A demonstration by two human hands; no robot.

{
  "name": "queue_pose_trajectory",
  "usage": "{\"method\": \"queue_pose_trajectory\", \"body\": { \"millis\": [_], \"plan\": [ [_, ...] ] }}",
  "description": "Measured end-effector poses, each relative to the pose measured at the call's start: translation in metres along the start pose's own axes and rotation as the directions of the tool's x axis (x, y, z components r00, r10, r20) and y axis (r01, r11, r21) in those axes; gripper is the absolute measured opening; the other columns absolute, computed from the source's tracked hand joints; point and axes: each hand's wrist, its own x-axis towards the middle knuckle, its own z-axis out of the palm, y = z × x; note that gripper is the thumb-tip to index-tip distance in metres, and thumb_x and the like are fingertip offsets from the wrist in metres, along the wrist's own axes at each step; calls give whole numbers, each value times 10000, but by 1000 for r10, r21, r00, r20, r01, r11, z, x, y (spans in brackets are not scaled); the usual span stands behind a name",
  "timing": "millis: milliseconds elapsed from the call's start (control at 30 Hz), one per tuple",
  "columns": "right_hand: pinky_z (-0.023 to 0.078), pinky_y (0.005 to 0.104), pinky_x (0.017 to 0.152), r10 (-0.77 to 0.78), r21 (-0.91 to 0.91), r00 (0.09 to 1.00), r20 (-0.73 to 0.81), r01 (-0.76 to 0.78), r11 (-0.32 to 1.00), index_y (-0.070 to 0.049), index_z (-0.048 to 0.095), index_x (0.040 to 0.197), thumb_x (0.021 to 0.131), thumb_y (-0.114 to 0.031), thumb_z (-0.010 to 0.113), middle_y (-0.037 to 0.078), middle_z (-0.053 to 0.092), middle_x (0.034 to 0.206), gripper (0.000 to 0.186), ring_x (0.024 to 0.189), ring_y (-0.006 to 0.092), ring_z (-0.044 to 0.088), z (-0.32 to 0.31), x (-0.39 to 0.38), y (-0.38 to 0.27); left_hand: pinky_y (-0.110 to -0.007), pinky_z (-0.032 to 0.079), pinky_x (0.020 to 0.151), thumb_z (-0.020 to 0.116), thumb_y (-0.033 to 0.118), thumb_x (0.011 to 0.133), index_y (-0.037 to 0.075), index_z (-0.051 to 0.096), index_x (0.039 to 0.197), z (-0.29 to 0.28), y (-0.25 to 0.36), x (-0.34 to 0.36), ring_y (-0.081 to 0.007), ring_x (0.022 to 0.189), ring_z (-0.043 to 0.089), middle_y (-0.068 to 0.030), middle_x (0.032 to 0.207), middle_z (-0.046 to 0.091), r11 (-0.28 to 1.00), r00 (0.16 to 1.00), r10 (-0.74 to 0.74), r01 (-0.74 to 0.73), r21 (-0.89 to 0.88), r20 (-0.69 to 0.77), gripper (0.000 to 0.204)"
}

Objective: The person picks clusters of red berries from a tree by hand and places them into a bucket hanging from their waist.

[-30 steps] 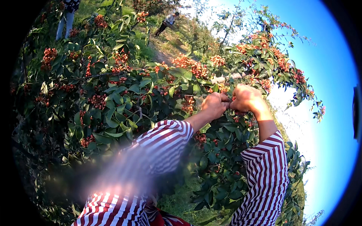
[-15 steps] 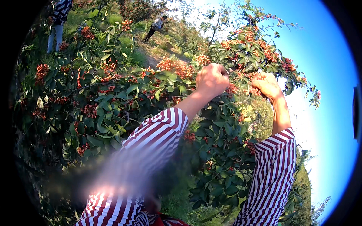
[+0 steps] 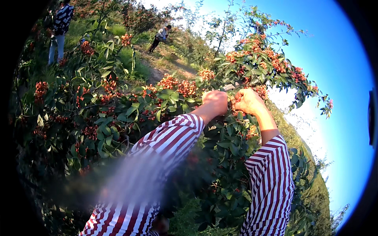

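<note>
My left hand (image 3: 214, 102), in the middle of the view, is curled closed among the leaves of a berry-laden tree; what its fingers hold is hidden behind the hand. Just to its right, my right hand (image 3: 248, 103) has its thumb and fingers pinched on a small cluster of red berries (image 3: 238, 113), partly covered by the hand. Orange-red berry bunches (image 3: 187, 88) hang among green leaves left of my hands, and a leafy branch with more bunches (image 3: 277, 65) arches above on the right. A pale limb (image 3: 230, 85) shows just behind my fingers.
Dense foliage (image 3: 106, 126) fills the left and lower middle. Farther off, a person in a patterned top (image 3: 61, 21) stands at upper left, and another person (image 3: 157, 39) leans forward on a grassy slope with a dirt patch (image 3: 151, 63). A hillside (image 3: 315, 185) shows at right.
My hands rose and parted half a second ago; since then both have come lower and closer together, the right moving leftward and down. The person at upper left shows more fully.
</note>
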Motion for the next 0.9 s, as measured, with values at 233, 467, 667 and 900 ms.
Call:
{"method": "queue_pose_trajectory", "body": {
  "millis": [233, 467, 667, 900],
  "plan": [
    [456, 334, 709, 75, -35, 997, 8, -74, 997, -79, 631, 842, 605, -214, 704, 130, 634, 817, 283, 780, 236, 608, -23, 1, 22, -366, 505, 655, 557, 129, 669, 27, 648, 740, 3, 3, 5, -284, 759, 634, -168, 769, 632, 984, 972, -155, 135, -117, -177, 154],
    [463, 334, 678, 64, -34, 997, 41, -62, 997, -56, 634, 818, 616, -242, 717, 132, 628, 749, 287, 723, 221, 607, -13, 6, 29, -361, 507, 624, 577, 191, 698, 64, 657, 750, -26, -3, 26, -278, 729, 634, -135, 779, 641, 955, 920, -291, 260, -145, -261, 159],
    [482, 323, 663, -43, -302, 986, 159, 90, 949, -15, 587, 973, 614, -267, 751, 116, 626, 723, 469, 700, 204, 594, -6, 13, -18, -346, 507, 650, 580, 148, 691, 73, 666, 798, -20, -12, 14, -278, 755, 638, -151, 825, 643, 980, 970, -195, 184, -80, -144, 157],
    [440, 336, 846, 272, -464, 926, 262, -126, 877, -6, 593, 1031, 636, -367, 678, 161, 584, 1067, 542, 976, 285, 560, -14, 36, -26, -407, 455, 719, 545, 108, 655, 58, 594, 717, -3, -4, 6, -304, 784, 551, -128, 788, 578, 966, 788, 237, -252, 55, -569, 93]
  ]
}}
